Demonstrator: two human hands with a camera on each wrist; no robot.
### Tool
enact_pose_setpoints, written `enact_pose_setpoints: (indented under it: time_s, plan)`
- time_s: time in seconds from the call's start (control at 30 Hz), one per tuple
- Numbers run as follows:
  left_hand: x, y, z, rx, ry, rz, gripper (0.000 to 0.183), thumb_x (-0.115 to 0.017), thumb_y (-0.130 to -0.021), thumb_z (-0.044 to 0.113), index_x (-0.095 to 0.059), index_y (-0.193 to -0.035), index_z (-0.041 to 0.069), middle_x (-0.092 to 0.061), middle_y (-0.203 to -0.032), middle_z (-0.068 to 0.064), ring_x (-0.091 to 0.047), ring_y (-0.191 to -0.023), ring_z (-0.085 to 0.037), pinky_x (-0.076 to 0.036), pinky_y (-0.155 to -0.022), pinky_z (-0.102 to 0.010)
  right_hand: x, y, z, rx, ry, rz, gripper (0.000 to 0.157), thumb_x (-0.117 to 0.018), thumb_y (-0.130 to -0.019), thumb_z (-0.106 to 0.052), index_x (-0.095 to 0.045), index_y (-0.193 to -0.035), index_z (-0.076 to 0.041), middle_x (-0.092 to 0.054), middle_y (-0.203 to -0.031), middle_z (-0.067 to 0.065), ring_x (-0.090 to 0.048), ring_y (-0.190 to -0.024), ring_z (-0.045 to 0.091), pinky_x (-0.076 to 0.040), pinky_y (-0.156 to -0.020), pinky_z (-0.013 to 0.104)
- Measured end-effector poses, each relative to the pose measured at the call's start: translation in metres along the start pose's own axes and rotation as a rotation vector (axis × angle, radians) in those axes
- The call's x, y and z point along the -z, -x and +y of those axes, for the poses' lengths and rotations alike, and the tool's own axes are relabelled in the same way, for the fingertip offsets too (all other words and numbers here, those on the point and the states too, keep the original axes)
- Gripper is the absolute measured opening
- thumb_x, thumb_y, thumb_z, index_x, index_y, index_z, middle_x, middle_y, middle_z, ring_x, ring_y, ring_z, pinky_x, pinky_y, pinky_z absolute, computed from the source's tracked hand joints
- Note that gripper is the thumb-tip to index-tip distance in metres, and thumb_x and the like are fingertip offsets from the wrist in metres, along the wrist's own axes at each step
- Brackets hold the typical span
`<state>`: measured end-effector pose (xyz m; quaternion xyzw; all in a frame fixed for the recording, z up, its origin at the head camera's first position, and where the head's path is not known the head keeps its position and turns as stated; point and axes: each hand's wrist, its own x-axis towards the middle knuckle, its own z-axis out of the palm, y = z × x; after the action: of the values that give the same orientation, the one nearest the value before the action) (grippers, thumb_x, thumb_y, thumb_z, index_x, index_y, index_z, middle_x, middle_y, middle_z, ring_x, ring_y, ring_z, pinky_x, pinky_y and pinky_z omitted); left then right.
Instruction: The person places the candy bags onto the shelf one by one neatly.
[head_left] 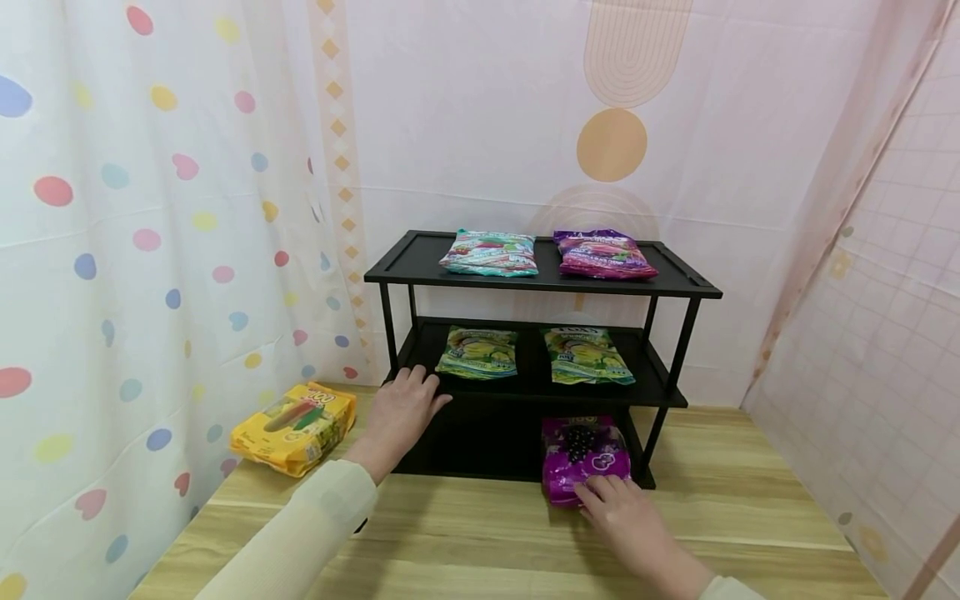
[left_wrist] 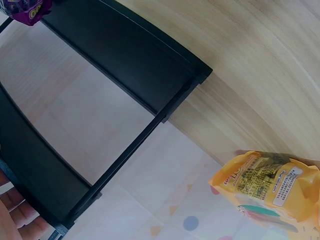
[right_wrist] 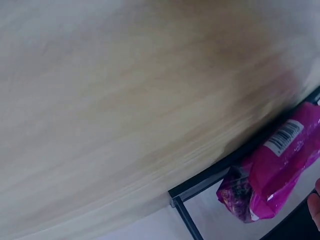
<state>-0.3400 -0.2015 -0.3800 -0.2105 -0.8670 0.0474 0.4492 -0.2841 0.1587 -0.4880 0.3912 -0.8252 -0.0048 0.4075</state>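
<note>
A purple snack bag [head_left: 573, 454] with dark grapes printed on it lies at the right end of the bottom shelf [head_left: 465, 442], its near end jutting past the front edge. My right hand [head_left: 626, 525] touches that near end with its fingers extended; in the right wrist view fingertips [right_wrist: 315, 205] show beside the bag [right_wrist: 280, 165]. At the front left corner of the middle shelf [head_left: 528, 389], my left hand [head_left: 401, 412] grips the edge, fingers over the top and thumb by the front. The left wrist view shows several of these fingers [left_wrist: 20, 215].
Left of the black rack, a yellow bag [head_left: 296, 427] lies on the wooden table [head_left: 480, 533]. Two green bags [head_left: 477, 354] lie on the middle shelf. A teal-and-white bag [head_left: 491, 254] and a violet bag [head_left: 603, 254] occupy the top shelf [head_left: 420, 258]. Patterned curtains [head_left: 172, 225] surround the table.
</note>
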Motion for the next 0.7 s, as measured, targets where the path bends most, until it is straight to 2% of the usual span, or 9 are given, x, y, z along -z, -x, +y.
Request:
enact_pose_setpoints:
  time_s: [0.1,0.27,0.37,0.53,0.7]
  plan:
    - [0.000,0.000,0.000,-0.001,-0.002,0.000,0.033,-0.071,-0.092,0.040,-0.066,-0.090,0.007,-0.060,-0.086,-0.011,-0.061,-0.074,-0.028,-0.053,-0.055,-0.038,-0.001,0.003,-0.003,0.036,0.019,-0.037,0.034,-0.072,-0.079,-0.015,-0.072,-0.113,-0.007,-0.067,-0.104,0.009,-0.065,-0.089,0.025,-0.058,-0.073,0.043]
    - [0.001,0.000,0.000,-0.003,-0.003,-0.001,0.033,-0.071,-0.092,0.040,-0.066,-0.090,0.007,-0.060,-0.086,-0.011,-0.061,-0.074,-0.028,-0.053,-0.054,-0.038,-0.004,0.003,-0.006,0.041,0.046,-0.059,0.045,-0.077,-0.068,0.003,-0.072,-0.112,-0.008,-0.067,-0.103,0.009,-0.064,-0.088,0.024,-0.057,-0.072,0.040]
    - [0.001,0.000,0.000,-0.003,-0.001,-0.003,0.033,-0.071,-0.092,0.040,-0.066,-0.091,0.007,-0.060,-0.086,-0.011,-0.061,-0.074,-0.028,-0.053,-0.055,-0.038,-0.007,0.002,-0.007,0.015,0.059,-0.054,0.047,-0.077,-0.065,0.007,-0.072,-0.109,-0.007,-0.066,-0.100,0.008,-0.063,-0.085,0.024,-0.056,-0.069,0.039]
    - [0.001,0.000,0.000,-0.001,0.005,-0.009,0.032,-0.070,-0.092,0.040,-0.066,-0.091,0.008,-0.060,-0.087,-0.010,-0.061,-0.075,-0.028,-0.053,-0.055,-0.039,-0.010,-0.001,-0.007,-0.032,0.081,-0.049,0.043,-0.076,-0.065,0.009,-0.072,-0.105,-0.007,-0.064,-0.096,0.008,-0.062,-0.082,0.026,-0.056,-0.066,0.040]
    - [0.001,0.000,0.000,0.003,0.005,-0.012,0.032,-0.071,-0.092,0.040,-0.066,-0.091,0.008,-0.060,-0.086,-0.010,-0.061,-0.075,-0.028,-0.053,-0.055,-0.038,-0.010,-0.003,-0.009,-0.062,0.103,-0.114,0.042,-0.080,-0.067,0.007,-0.073,-0.105,-0.009,-0.066,-0.098,0.007,-0.064,-0.083,0.024,-0.057,-0.067,0.039]
